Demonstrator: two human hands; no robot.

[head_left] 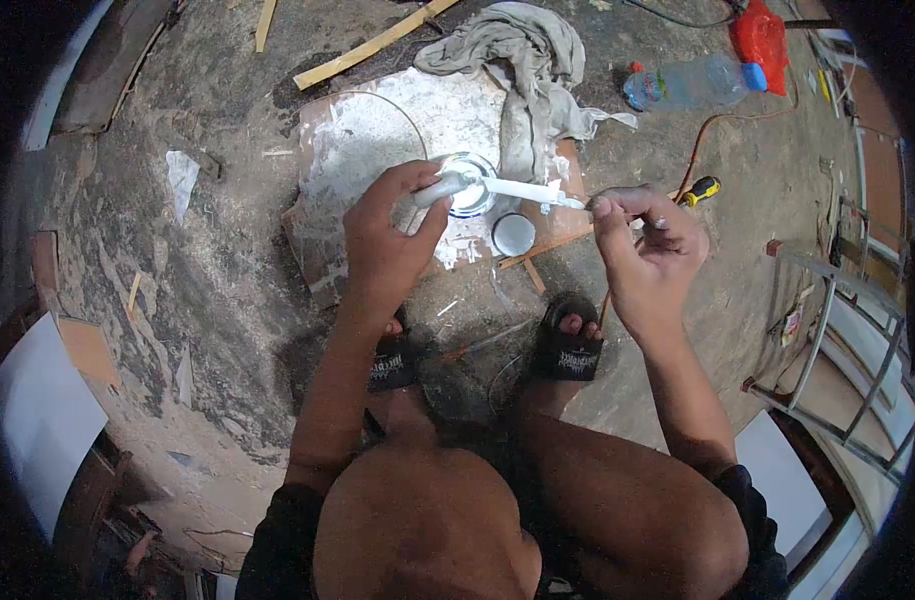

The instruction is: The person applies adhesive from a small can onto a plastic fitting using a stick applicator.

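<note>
My left hand [398,210] is closed around a pale grey, rounded piece [441,190], whose kind I cannot make out. A narrow white strip [523,190] extends from beside that piece toward my right hand [653,240]. The thumb and forefinger of my right hand pinch near the strip's ragged far end; whether it and the grey piece are joined is unclear. Behind the left fingertips stands an open round tin [486,167], partly covered by the grey piece. A round lid [514,235] lies just below the tin on a white-smeared board [368,130].
A crumpled grey cloth [538,50] lies on the board's far edge. To the right are a plastic bottle [693,84], a red bag [759,45], a cable [696,150] and a yellow-black screwdriver [701,190]. A metal frame [823,340] stands farther right. Two sandalled feet flank the near floor.
</note>
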